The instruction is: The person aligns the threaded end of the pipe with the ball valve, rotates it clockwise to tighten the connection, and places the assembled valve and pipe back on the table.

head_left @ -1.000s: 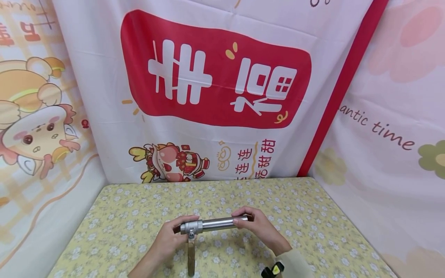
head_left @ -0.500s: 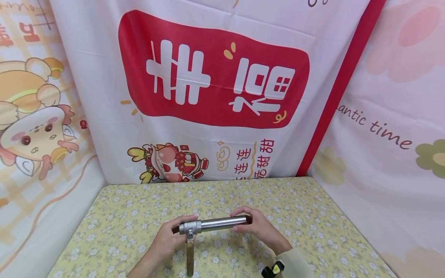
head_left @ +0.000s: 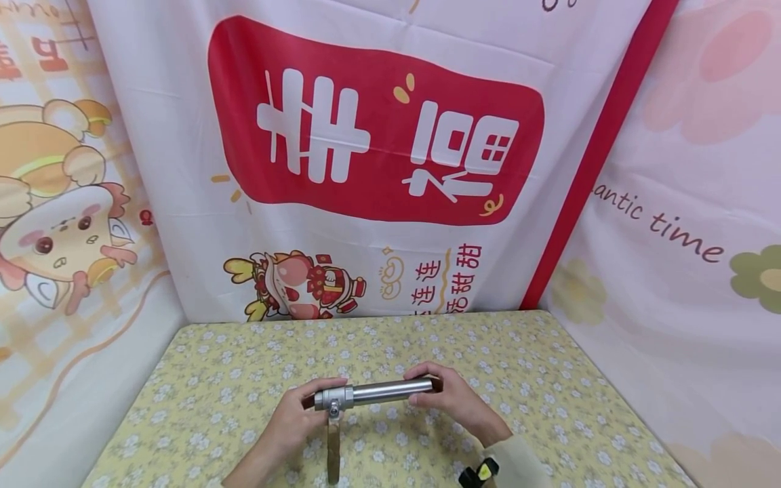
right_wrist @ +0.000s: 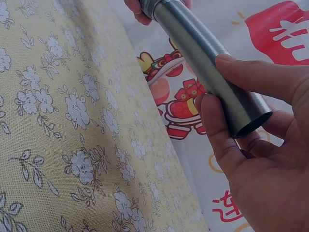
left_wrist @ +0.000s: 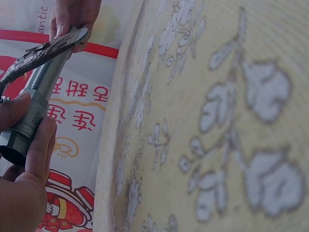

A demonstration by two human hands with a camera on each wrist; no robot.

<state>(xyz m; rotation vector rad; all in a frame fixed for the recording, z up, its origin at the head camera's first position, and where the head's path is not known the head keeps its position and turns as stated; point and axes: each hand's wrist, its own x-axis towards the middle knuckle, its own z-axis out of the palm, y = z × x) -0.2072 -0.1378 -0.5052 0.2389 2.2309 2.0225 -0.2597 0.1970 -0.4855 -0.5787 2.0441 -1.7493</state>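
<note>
In the head view a steel pipe (head_left: 390,391) joins a metal ball valve (head_left: 332,399) in one nearly level line above the table. The valve's lever handle (head_left: 333,451) points toward me. My left hand (head_left: 294,419) grips the valve body at its left end, thumb and fingers on opposite sides. My right hand (head_left: 456,400) holds the pipe near its free end. Close up in the right wrist view, thumb and fingers lie around the steel tube (right_wrist: 198,55), its hollow mouth facing the palm. The left wrist view shows the lever (left_wrist: 43,54) crossing in front of the pipe.
A yellow floral cloth (head_left: 232,379) covers the table. Behind it hangs a white printed curtain with a red panel (head_left: 390,129). Patterned sheets (head_left: 683,325) close off both sides. A black and yellow item (head_left: 478,473) sits at my right sleeve.
Fingers and thumb of my right hand have shifted on the pipe, so its open end now shows between them. The left hand keeps its hold; pipe and valve have barely moved.
</note>
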